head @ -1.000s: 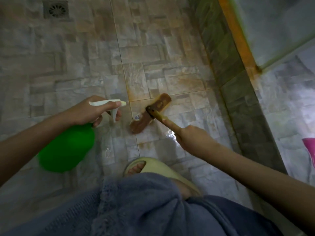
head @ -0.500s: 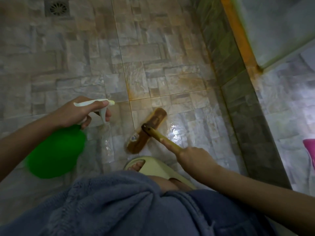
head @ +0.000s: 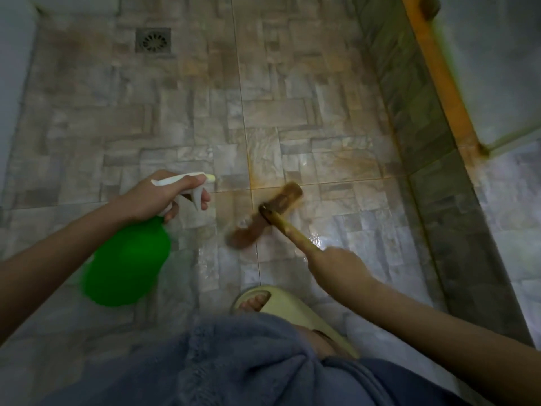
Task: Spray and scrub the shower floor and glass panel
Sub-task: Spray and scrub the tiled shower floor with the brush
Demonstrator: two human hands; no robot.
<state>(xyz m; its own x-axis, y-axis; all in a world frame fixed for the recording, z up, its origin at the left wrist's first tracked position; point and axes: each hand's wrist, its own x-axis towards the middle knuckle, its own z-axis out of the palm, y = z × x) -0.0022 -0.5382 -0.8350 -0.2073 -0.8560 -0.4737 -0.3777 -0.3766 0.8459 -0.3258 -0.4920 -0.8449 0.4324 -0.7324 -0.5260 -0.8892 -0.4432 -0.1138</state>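
Observation:
My left hand (head: 158,196) grips the white trigger head of a green spray bottle (head: 126,265), nozzle pointing right over the stone-pattern shower floor (head: 181,112). My right hand (head: 336,268) holds the yellowish handle of a brown scrub brush (head: 265,219), with the forefinger laid along the handle. The blurred brush head lies flat on wet, shiny tiles between both hands. The glass panel (head: 491,60) rises at the upper right, above an orange-stained sill.
A square floor drain (head: 152,40) sits at the far left of the floor. A dark tiled curb (head: 433,183) runs along the right. My foot in a pale slipper (head: 281,309) stands just below the brush. Blue-grey cloth (head: 234,364) covers the bottom.
The brush head has slid away from my foot, up along the tile seam. The spray bottle stays in my left hand, and the view has tilted up, showing more of the floor.

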